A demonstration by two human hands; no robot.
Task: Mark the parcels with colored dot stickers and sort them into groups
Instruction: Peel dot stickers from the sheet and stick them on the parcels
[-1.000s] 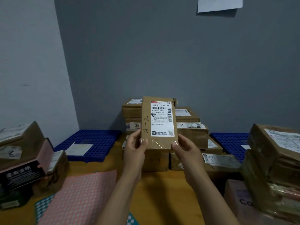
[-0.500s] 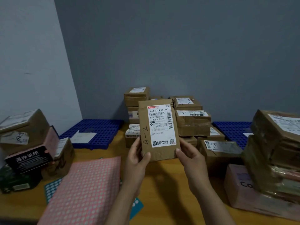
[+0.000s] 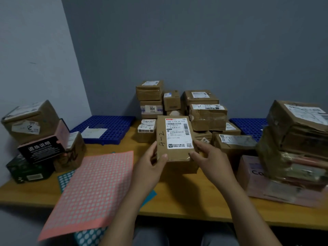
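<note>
The flat cardboard parcel (image 3: 174, 139) is held mid-table, tilted back. Its white shipping label reads "642 L714 00 015" above barcodes and a QR code, and "4-2" is handwritten down its left margin. The left hand (image 3: 150, 164) grips the lower left corner with the thumb curled onto the front face. The right hand (image 3: 209, 157) grips the lower right corner, thumb on the front and fingers along the side edge. Whether the parcel's bottom edge touches the wooden table (image 3: 186, 196) cannot be told.

From the parcel, a stack of brown boxes rises at 12 o'clock, among them a box labelled "004" (image 3: 151, 109). At 9 o'clock a box marked "2" (image 3: 30, 121) sits above a black-and-pink box printed "退换说明" (image 3: 41, 148). At 3 o'clock stands a tall parcel pile (image 3: 298, 132), with a pink parcel lettered "Co" (image 3: 255, 173) at its foot.

At 7 o'clock the pink dot-sticker sheet (image 3: 94, 190) overhangs the near table edge and covers a teal dot sheet (image 3: 66, 178). Bare wood runs from 6 o'clock to that edge. One blue plastic pallet (image 3: 110, 128) lies at 10 o'clock, and another blue pallet (image 3: 248, 126) at 2 o'clock.
</note>
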